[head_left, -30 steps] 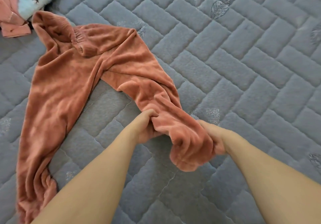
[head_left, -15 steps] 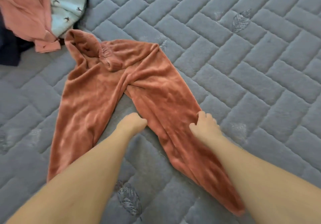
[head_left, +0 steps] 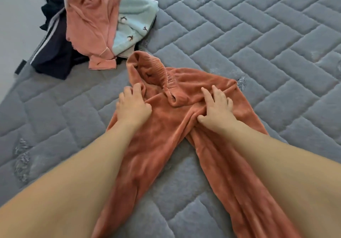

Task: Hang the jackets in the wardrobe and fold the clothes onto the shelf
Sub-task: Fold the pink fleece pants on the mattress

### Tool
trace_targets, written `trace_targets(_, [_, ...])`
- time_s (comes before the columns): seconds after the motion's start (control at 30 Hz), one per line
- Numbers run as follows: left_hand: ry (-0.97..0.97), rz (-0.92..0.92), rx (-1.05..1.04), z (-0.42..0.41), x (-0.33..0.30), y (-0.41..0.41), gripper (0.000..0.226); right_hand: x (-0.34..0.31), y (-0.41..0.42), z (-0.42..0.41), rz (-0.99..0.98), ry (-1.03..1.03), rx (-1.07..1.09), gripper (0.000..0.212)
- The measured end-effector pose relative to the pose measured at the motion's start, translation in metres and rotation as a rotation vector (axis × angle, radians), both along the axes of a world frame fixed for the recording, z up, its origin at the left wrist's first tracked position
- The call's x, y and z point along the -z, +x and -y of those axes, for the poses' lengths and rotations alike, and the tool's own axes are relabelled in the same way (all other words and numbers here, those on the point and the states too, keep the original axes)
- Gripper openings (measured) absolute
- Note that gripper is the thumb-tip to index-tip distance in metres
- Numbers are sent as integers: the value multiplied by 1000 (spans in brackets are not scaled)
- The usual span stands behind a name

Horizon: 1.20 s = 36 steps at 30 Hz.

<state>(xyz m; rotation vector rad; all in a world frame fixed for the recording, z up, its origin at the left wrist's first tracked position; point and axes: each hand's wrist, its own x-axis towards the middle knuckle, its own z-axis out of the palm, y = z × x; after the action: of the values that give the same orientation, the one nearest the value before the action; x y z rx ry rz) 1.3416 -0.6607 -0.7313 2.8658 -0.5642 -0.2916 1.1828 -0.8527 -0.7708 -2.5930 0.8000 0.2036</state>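
Trousers laid flat now, hands up at the waistband

Trousers [head_left: 166, 136], the rust-coloured fleecy pair, lie spread on the grey quilted bed [head_left: 258, 44], legs running back toward the person under both forearms. A second ago both hands were down at one bunched-up leg end, holding it; half a second ago that leg was already pulled out straight. Now both hands have moved up to the waist. The left hand [head_left: 132, 106] rests on the left side of the waist with fingers bent into the fleece, seemingly pinching a fold, though I can't tell for sure. The right hand [head_left: 215, 108] lies on the right side, fingers spread and fairly straight, pressing the cloth flat.

My read: straightening is basically done and the actual fold comes next, probably one leg over the other. The ribbed waistband [head_left: 166, 79] between the hands is still rumpled and flipped, so it may need smoothing first.

Beyond the left hand sits the unfolded pile: pink garment [head_left: 92, 21], pale blue fleece [head_left: 136, 20] with little bird prints, dark garment [head_left: 53, 53].

No brands, labels or readable writing anywhere.
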Motion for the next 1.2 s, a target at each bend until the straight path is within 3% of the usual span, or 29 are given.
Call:
trace_targets(0.07, [23,49,139,11,10,8,73,5,15,6,200,53,-55,84])
trace_targets(0.13, [91,34,155,18,16,19,78,9,29,12,261,113,-33,83])
trace_targets(0.23, [110,-36,37,15,12,40,80,15,45,4,-6,28,-56,80])
trace_targets(0.3, [38,-133,-109,11,5,55,82,13,55,2,-13,-119,-87,50])
trace_targets(0.37, [32,-235,-201,10,-3,70,69,-11,73,19,188,-64,125,23])
trace_targets(0.4, [48,-288,-185,11,-9,76,52,-27,86,37,298,33,294,19])
trace_targets(0.47, [77,-353,-90,19,-17,85,24,-57,105,89,471,74,598,23])
trace_targets(0.57, [143,-222,-46,37,-23,92,25,-80,111,135,442,-234,774,44])
trace_targets(0.63, [283,-121,-112,46,-23,95,40,-62,102,126,387,-362,642,57])
trace_targets(0.7, [341,-149,-194,53,-21,100,54,-27,89,96,220,-326,386,66])
trace_targets(0.77, [179,-223,-247,66,-17,109,61,13,74,73,-4,-264,213,70])
trace_targets(0.83, [-34,-256,-252,87,-13,121,65,42,65,63,-44,-282,172,67])
trace_targets(0.9, [-127,-290,-232,106,-6,133,75,61,60,59,101,-343,185,65])
trace_targets(0.97, [-37,-352,-148,120,9,136,76,74,61,62,260,-383,206,61])
trace_targets(1.03, [5,-391,-28,132,28,132,44,80,61,64,282,-384,216,62])
trace_targets(1.1, [-223,-317,-32,145,31,132,19,78,62,65,276,-380,217,65])
trace_targets(1.17, [-530,-105,-184,153,17,145,22,74,64,66,256,-366,218,68])
trace_targets(1.2, [-590,24,-225,155,14,157,25,73,64,67,246,-364,218,69])
